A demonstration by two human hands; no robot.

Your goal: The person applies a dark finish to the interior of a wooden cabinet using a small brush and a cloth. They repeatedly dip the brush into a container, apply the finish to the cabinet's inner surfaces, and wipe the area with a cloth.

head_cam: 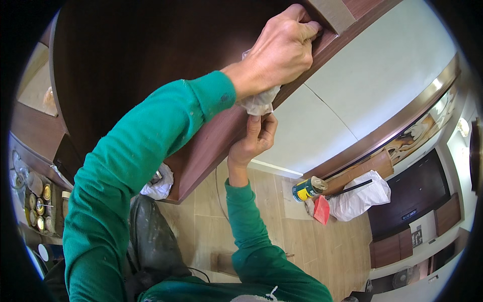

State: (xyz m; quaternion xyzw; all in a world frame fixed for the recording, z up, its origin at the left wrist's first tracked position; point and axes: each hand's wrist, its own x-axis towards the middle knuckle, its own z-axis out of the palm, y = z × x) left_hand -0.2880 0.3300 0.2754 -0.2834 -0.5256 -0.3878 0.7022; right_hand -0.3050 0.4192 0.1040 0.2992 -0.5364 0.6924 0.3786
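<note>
My left hand (pixel 281 51) reaches up across a dark wood-grain panel (pixel 151 41). Its bent fingertips touch the reddish-brown wooden edge (pixel 324 49), beside a greyish-brown strip (pixel 334 15) that meets it at a corner. Whether those fingers hold anything small is hidden. Below the left wrist hangs a crumpled, whitish translucent plastic piece (pixel 260 102), perhaps a bag, partly covered by the wrist. My right hand (pixel 253 139) is lower, palm side partly up, with thumb and fingers pinching the bottom end of this plastic.
On the wood-look floor (pixel 320 253) stand a green and yellow can (pixel 309 188), a red dustpan-like piece (pixel 322 210) and a white sack (pixel 360 196). A box of small cans (pixel 40 207) sits at left. A white-wrapped roll (pixel 160 183) lies near my knee. A cable (pixel 219 192) crosses the floor.
</note>
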